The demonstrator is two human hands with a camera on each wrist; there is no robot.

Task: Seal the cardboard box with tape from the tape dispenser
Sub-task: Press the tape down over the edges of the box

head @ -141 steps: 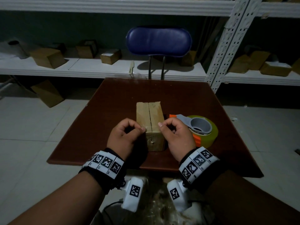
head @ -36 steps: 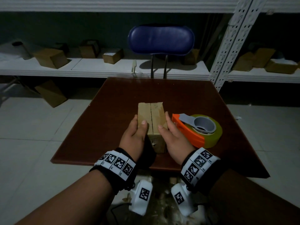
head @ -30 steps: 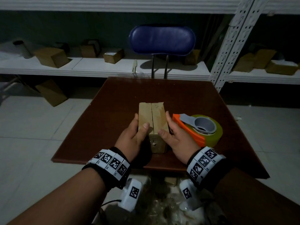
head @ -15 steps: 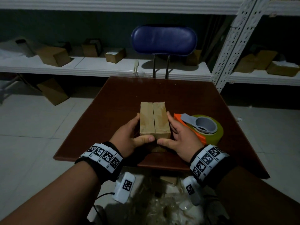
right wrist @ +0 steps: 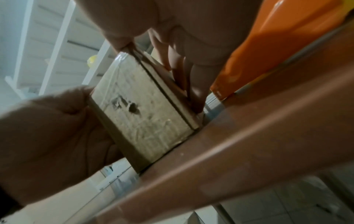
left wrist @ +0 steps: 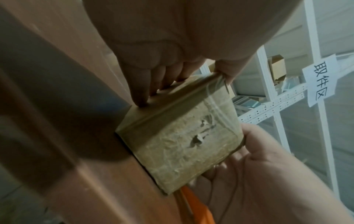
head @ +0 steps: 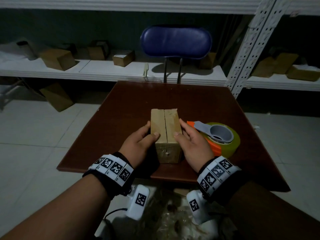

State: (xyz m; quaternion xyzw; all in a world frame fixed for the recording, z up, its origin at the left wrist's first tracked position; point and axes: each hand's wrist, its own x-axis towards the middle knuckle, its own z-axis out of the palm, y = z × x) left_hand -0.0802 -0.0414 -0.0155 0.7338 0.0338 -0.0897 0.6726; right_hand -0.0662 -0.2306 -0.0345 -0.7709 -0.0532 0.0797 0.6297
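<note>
Cardboard box [head: 165, 134] sits near the front middle of the brown table [head: 190, 101], its two top flaps meeting along a centre seam. Left hand [head: 138, 144] clasps its left side, thumb laid on top; right hand [head: 192, 144] clasps the right side the same way. Tape dispenser [head: 218, 137], orange with a yellowish roll, lies just right of the right hand.

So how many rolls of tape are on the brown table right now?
1: a yellowish roll of clear tape in the orange dispenser, lying on the brown table right of the small cardboard box. Others may be hidden behind the hands.
</note>
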